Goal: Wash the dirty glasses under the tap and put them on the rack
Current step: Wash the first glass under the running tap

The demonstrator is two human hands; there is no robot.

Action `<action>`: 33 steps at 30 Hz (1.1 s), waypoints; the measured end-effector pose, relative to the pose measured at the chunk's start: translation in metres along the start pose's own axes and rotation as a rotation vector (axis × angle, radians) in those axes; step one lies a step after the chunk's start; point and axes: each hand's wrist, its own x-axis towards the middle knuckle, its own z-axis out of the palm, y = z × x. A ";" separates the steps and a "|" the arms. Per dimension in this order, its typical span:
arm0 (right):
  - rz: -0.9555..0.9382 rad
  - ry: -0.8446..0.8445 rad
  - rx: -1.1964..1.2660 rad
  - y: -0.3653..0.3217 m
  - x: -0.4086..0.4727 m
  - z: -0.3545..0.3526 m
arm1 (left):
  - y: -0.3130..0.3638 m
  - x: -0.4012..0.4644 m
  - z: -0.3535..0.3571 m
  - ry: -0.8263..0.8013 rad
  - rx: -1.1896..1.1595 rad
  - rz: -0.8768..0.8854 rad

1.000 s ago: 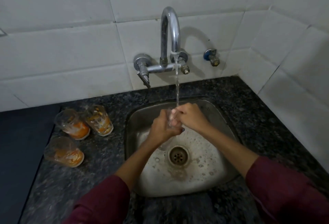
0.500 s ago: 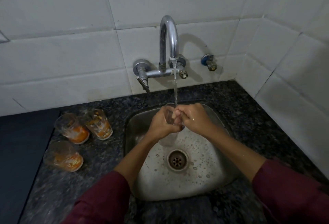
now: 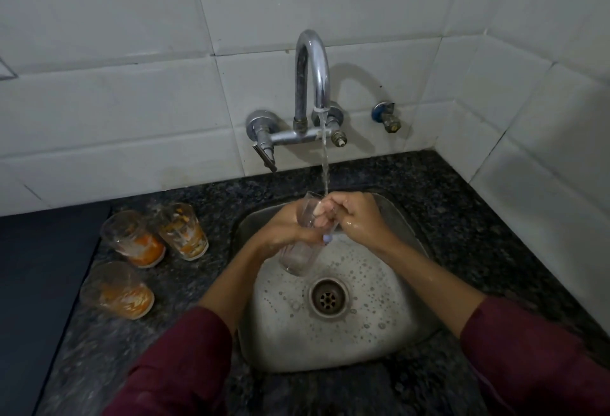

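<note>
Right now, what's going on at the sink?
A person is washing a clear glass over the sink under the running tap. The left hand grips the glass around its side, while the right hand has fingers inside its rim, rubbing it. Three dirty glasses with orange residue wait on the counter to the left. No rack is in view.

Around your steel sink (image 3: 392, 343) you have speckled dark granite counter (image 3: 462, 224), white wall tiles (image 3: 132, 102) behind it, and a small blue-capped valve (image 3: 386, 115) up to its right.
</note>
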 end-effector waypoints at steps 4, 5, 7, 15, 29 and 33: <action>0.021 -0.001 -0.058 0.003 0.001 0.004 | 0.003 0.000 0.009 0.183 0.088 -0.054; 0.046 -0.002 -0.093 -0.001 0.002 0.004 | 0.004 0.000 0.013 0.239 0.142 -0.043; 0.095 -0.006 -0.171 -0.006 0.005 0.005 | 0.007 0.000 0.020 0.325 0.266 -0.014; 0.217 0.056 -0.144 -0.012 0.013 0.012 | 0.006 0.001 0.035 0.499 0.633 0.070; 0.142 0.073 -0.134 -0.006 0.010 0.020 | 0.017 -0.008 0.028 0.476 0.525 -0.114; 0.267 0.081 -0.173 -0.013 0.022 0.026 | 0.012 -0.008 0.042 0.575 0.864 -0.119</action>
